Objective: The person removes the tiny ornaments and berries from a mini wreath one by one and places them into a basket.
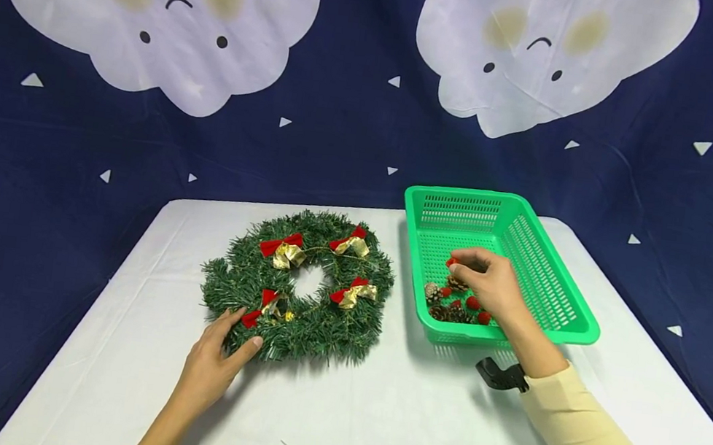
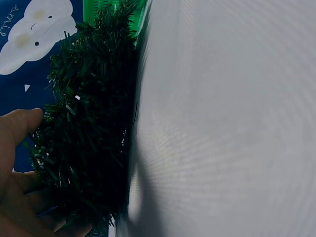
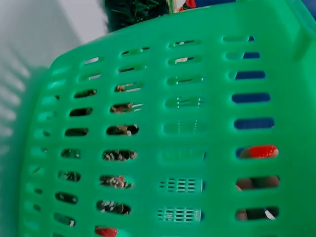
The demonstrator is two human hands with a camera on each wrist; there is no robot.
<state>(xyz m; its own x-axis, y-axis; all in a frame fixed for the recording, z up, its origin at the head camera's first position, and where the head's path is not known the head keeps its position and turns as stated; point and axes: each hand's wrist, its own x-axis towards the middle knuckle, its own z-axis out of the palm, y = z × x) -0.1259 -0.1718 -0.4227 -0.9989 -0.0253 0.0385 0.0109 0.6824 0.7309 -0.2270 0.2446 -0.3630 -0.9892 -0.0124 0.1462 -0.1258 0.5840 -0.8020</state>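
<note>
A green tinsel wreath [image 1: 333, 341] with red-and-gold bows [image 1: 287, 251] lies on the white table, left of the middle. At its near left edge my left hand [image 1: 212, 356] touches the greenery, thumb and fingers spread; the left wrist view shows the thumb [image 2: 24, 121] beside the bristles. My right hand [image 1: 488, 282] is over the green basket [image 1: 559, 264], pinching a small red ball [image 1: 452, 262] between thumb and fingers. Beneath it, pine cones [image 1: 432, 293] and several red balls [image 1: 473, 302] lie in the basket's near part. In the right wrist view, the slotted basket wall [image 3: 148, 143] hides most of that hand.
The basket stands on the right side of the white table [image 1: 334, 418], a short gap from the wreath. A dark blue cloth [image 1: 337, 161] with clouds hangs behind the table. A black strap piece [image 1: 500, 375] sticks out from my right wrist.
</note>
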